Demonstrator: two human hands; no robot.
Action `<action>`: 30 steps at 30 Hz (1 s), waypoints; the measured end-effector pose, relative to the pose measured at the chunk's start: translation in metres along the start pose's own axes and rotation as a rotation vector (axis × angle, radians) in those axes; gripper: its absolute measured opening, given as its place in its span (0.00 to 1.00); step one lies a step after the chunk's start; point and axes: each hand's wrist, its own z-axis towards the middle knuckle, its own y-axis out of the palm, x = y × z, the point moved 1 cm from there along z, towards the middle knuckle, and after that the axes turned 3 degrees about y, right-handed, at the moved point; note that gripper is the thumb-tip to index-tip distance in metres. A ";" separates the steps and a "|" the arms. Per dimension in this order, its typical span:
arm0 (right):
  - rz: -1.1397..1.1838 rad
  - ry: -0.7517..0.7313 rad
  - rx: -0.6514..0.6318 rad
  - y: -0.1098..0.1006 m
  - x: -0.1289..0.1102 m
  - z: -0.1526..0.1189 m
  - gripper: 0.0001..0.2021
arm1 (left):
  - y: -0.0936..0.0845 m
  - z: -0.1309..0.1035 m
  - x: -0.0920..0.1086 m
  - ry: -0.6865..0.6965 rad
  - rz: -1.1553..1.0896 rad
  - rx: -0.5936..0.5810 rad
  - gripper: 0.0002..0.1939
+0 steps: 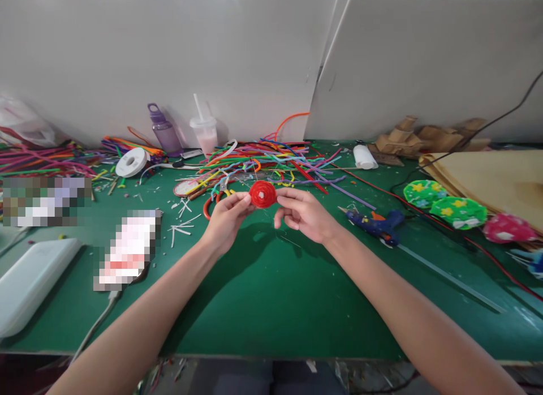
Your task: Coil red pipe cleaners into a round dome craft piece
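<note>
A round red disc (263,194), apparently a coil of fuzzy pipe cleaner with a small whitish spot at its centre, is held up above the green table. My left hand (229,217) pinches its left edge between thumb and fingers. At the right edge, the fingertips of my right hand (303,211) meet the disc, while its lower fingers curl loosely below. Behind my left hand lie scissors (207,207) with orange-red handles, partly hidden. A heap of coloured pipe cleaners (275,163) spreads beyond the disc.
A blue glue gun (377,224) with a long glue stick lies to the right, near green flowered pieces (458,212). On the left are a blurred phone (129,248) and a white power bank (38,282). A drink cup (203,136) and purple bottle (164,132) stand behind.
</note>
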 end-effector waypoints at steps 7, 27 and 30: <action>-0.084 -0.034 0.024 0.001 -0.001 0.000 0.12 | 0.003 -0.001 0.000 -0.012 -0.020 -0.006 0.09; -0.112 -0.077 0.126 -0.001 0.001 0.001 0.13 | 0.002 -0.001 0.002 0.041 -0.020 -0.004 0.09; -0.141 -0.090 0.145 0.000 0.001 0.001 0.12 | 0.002 -0.001 0.001 0.042 -0.020 -0.004 0.08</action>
